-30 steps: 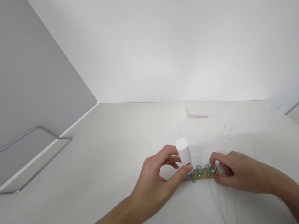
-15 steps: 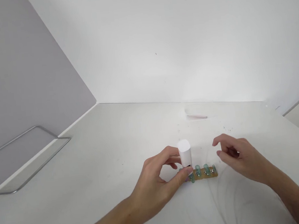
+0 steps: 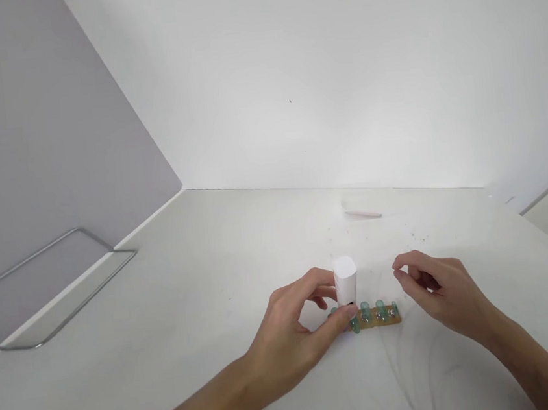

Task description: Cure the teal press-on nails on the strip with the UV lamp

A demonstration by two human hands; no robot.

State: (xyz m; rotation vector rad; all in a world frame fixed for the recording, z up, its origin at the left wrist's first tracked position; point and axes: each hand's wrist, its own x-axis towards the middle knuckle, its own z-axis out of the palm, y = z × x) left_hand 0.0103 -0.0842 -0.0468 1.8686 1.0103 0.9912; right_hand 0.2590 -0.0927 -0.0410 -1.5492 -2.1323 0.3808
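Left hand (image 3: 292, 333) pinching white cylinder (image 3: 345, 281) on strip (image 3: 376, 315), right hand (image 3: 439, 289) lifted — apart.

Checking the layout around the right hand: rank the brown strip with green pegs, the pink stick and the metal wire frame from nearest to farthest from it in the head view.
From the right hand:
1. Brown strip, just to its left, under the fingertips.
2. Pink stick, farther back on the table.
3. Metal wire frame, far left by the grey wall.

Upright white tube (image 3: 345, 281); flat brown strip (image 3: 374, 315)
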